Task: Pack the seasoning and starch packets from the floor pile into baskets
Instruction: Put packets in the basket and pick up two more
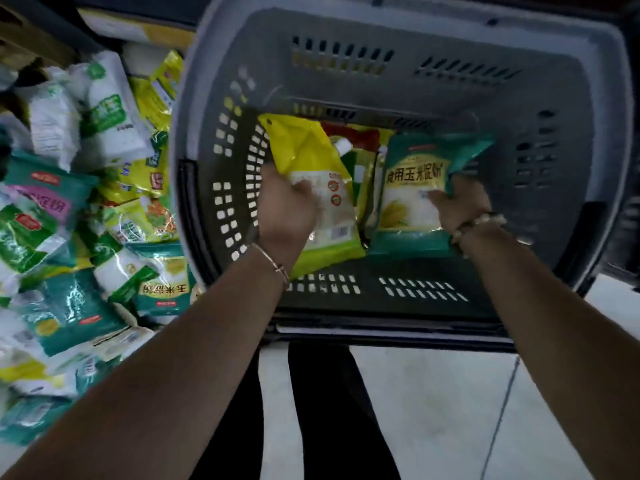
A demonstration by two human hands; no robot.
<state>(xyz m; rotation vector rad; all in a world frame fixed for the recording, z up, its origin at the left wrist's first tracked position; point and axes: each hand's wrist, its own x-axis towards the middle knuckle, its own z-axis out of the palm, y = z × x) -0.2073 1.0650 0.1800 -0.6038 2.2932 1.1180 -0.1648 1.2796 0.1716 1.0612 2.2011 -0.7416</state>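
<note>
Left hand: my left hand (pixel 287 202) curls round the yellow packet (pixel 308 154) at its 8 o'clock edge.
Right hand: my right hand (pixel 460 202) grips the green starch packet (pixel 415 174) at its 4 o'clock corner.
Place: both sit low inside the basket (pixel 554 81), yellow at 9 o'clock of green; the pile (pixel 69 202) lies at the basket's 9 o'clock.
Handling: I judge them to be soft, glossy pouches of slumping powder, likely slippery.
Hold: a sealed edge or a pinch across the body seems best.

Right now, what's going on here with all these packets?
A person is loading a grey plastic basket. The left hand grips a yellow pouch and the right hand grips a teal corn starch packet, both down inside the basket beside other packets. A big pile of packets lies on the floor to the left.
</note>
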